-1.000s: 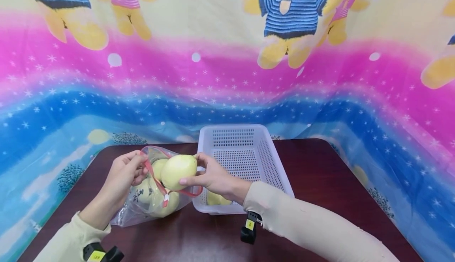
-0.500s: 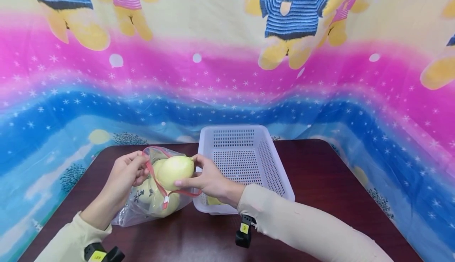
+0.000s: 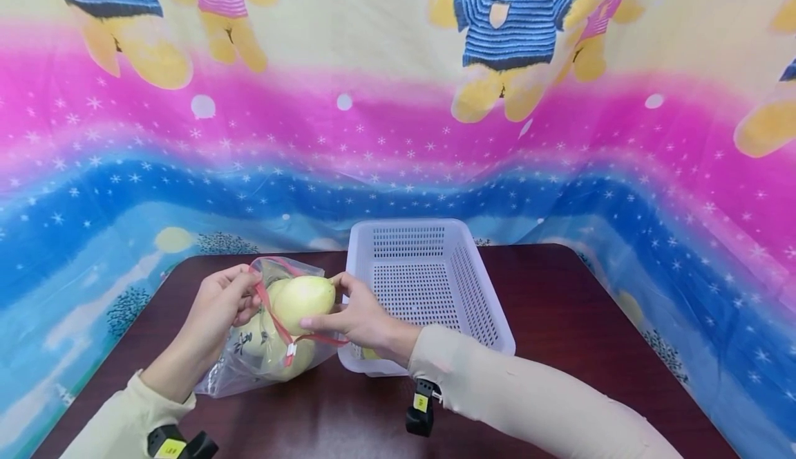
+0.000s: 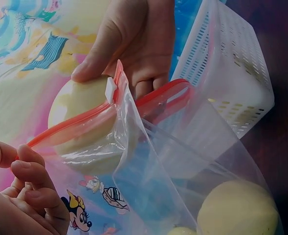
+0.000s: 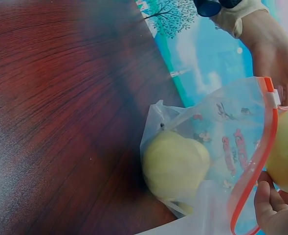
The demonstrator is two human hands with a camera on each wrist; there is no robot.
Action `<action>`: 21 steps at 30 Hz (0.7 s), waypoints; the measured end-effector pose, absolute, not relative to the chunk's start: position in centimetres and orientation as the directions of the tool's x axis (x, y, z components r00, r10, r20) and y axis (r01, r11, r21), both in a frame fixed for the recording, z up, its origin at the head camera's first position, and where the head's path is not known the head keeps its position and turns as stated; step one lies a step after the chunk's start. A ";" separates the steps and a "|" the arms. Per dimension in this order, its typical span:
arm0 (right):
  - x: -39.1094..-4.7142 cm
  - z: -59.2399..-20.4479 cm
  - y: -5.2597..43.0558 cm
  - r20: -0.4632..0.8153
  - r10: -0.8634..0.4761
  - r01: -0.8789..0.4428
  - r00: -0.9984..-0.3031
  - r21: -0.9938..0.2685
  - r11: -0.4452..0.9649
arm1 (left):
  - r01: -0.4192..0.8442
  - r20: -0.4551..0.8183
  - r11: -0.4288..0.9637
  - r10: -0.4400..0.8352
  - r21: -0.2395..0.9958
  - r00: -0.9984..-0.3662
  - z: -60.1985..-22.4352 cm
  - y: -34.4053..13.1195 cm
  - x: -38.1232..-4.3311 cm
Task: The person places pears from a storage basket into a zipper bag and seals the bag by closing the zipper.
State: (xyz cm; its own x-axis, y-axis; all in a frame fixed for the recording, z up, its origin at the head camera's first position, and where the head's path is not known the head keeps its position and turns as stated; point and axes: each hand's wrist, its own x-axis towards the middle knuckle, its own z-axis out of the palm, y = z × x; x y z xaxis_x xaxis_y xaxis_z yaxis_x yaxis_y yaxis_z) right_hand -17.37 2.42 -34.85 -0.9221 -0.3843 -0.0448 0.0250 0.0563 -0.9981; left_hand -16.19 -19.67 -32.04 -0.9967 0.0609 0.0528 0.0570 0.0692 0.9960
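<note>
My left hand (image 3: pixel 218 303) pinches the red-edged rim of a clear zip bag (image 3: pixel 233 369), holding its mouth apart. Several pale yellow-green pears show through the plastic; one pear (image 4: pixel 239 210) lies low in the bag in the left wrist view. With thumb and fingers, my right hand (image 3: pixel 367 317) grips another pear (image 3: pixel 305 303) at the bag's mouth. Part of that pear is behind the red seal in the left wrist view. A white slider (image 4: pixel 111 90) sits on the seal. Cartoon prints mark the bag.
Right of the bag stands a white perforated plastic basket (image 3: pixel 479 279), partly behind my right forearm. A bit of yellow fruit (image 3: pixel 370 353) shows at its near end. The dark red-brown table (image 3: pixel 560 307) is backed by a patterned cloth (image 3: pixel 398 134).
My right hand has shifted slightly left with the pear, bringing it further over the bag's mouth. The left hand stays almost still on the rim.
</note>
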 end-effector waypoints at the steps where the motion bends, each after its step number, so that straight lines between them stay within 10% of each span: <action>1: -17.3 -34.9 2.4 -0.046 -0.385 0.027 -0.922 -0.998 0.055 | 0.058 0.054 0.070 0.062 0.996 -0.997 -32.1 -19.7 -16.2; 21: -17.0 -35.6 1.1 -0.005 -0.366 -0.053 -0.931 -0.987 0.150 | 0.058 0.054 0.063 0.064 0.996 -0.996 -31.9 -19.5 -16.2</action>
